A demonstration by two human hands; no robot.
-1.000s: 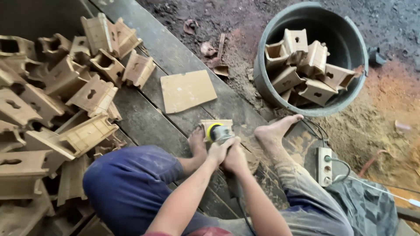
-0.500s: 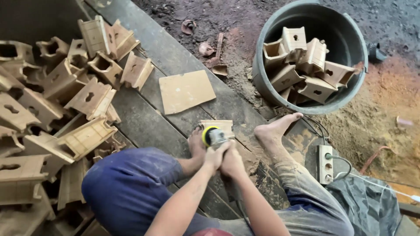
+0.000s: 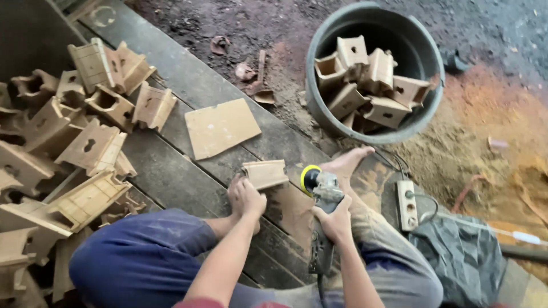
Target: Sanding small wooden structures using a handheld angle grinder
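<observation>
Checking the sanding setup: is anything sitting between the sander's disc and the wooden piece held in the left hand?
Nothing visible. The left hand holds the wooden piece on the plank, and the right hand holds the sander with its yellow-rimmed disc just beside the piece's right end, only bare plank between.

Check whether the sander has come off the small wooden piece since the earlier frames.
Yes. The sander sat on the wooden piece; now the right hand holds it just right of it, nearer the power strip.
</observation>
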